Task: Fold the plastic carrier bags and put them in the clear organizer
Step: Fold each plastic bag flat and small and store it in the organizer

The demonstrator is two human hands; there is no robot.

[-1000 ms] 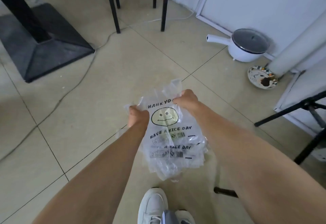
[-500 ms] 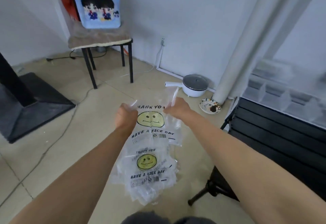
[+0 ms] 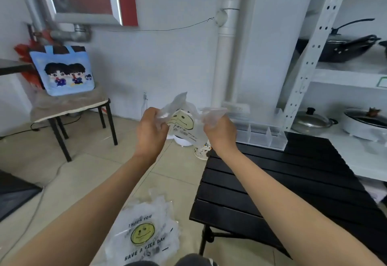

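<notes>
Thin clear plastic, the smiley carrier bag (image 3: 181, 121) hangs stretched between both hands at chest height: left hand (image 3: 151, 130) and right hand (image 3: 220, 132) each pinch a handle. The clear organizer (image 3: 260, 136) sits on the black table (image 3: 293, 182), just beyond the right hand. More bags (image 3: 144, 234) lie below.

Bright, even, diffuse illumination; source not identifiable. Shadows soft and faint. Wide-angle distortion bends the shelf upright (image 3: 314, 50) and pipe (image 3: 225, 56). Slight motion blur throughout. No strong glare.
</notes>
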